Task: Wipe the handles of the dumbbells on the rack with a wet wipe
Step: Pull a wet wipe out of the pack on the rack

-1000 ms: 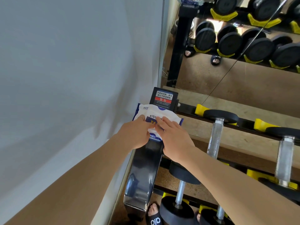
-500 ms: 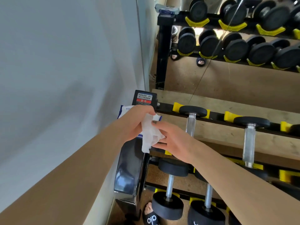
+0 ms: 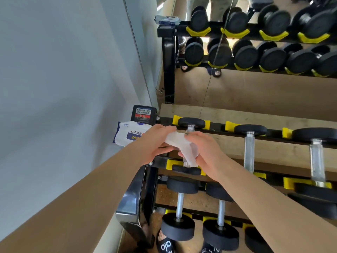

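Wipe pack left of dumbbell, on rack.

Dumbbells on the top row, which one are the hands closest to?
The leftmost dumbbell, beside the wet wipe pack. Both hands hold the wet wipe right over its handle, hiding most of it; the other dumbbells' handles, further right, are bare.

Two hands are seen, one wet wipe, one wipe pack, one warning label. Three dumbbells are counted on the top tier, three below.
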The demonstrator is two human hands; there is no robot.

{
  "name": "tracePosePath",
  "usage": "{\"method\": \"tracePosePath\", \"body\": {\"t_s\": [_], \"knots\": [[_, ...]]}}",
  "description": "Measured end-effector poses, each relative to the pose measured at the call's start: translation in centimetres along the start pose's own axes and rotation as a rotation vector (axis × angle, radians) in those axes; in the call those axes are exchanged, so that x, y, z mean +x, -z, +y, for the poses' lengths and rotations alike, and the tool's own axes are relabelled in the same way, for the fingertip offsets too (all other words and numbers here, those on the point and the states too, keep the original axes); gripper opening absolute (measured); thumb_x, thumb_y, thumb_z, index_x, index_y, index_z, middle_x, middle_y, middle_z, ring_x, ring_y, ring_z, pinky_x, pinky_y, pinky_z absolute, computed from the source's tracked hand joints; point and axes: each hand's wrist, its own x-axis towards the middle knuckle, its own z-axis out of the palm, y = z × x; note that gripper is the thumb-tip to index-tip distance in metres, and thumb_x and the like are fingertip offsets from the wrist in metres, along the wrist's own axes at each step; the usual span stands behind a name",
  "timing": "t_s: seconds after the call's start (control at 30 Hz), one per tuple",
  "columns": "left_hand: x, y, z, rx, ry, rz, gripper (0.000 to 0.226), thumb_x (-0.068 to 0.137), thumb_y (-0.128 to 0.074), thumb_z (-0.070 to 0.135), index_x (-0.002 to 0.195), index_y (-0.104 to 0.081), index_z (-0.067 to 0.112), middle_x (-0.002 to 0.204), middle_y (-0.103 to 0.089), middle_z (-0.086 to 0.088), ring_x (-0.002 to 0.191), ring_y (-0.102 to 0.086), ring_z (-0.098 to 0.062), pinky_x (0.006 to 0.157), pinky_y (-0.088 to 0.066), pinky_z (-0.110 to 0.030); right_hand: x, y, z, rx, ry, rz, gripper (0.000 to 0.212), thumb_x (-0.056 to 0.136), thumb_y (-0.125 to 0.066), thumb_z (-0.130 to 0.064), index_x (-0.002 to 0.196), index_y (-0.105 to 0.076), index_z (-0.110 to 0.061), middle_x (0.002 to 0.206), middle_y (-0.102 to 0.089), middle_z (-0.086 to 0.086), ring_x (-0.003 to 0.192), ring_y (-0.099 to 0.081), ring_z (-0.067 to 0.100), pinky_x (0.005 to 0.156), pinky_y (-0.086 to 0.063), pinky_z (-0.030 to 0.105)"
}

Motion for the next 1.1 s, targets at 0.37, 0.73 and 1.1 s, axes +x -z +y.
{"method": "tracePosePath", "body": {"t_s": [0.37,0.73,1.1], "knots": [[-0.8,-5.4,-0.6,0.137,-0.099,0.042,0.022,0.093,-0.068,0.006,0.114,-0.062,0.009,0.115,-0.064,-0.013,0.1,-0.066,-0.024,0.088,-0.061,-0.034,0.0,6.0,-0.8,0.115,-0.102,0.098,0.027,0.096,-0.061,-0.022,0.121,-0.057,-0.013,0.115,-0.064,0.013,0.104,-0.064,0.027,0.092,-0.055,0.043],[0.9,-4.4,-0.9,0.2,-0.064,-0.037,0.016,0.095,-0.065,0.008,0.11,-0.062,0.009,0.105,-0.066,-0.01,0.092,-0.065,-0.023,0.079,-0.058,-0.031,1.2,7.7,-0.5,-0.053,-0.082,-0.321,0.028,0.087,-0.068,-0.02,0.115,-0.067,-0.02,0.11,-0.069,0.002,0.099,-0.065,0.014,0.076,-0.053,0.029],[4.6,-1.5,1.0,0.483,-0.035,-0.191,0.026,0.091,-0.066,0.006,0.116,-0.071,0.012,0.115,-0.073,-0.009,0.105,-0.069,-0.023,0.094,-0.058,-0.036,4.0,5.0,-0.3,-0.131,-0.047,-0.014,0.022,0.092,-0.067,-0.028,0.113,-0.07,-0.019,0.106,-0.073,0.004,0.101,-0.068,0.022,0.091,-0.056,0.041]]}}
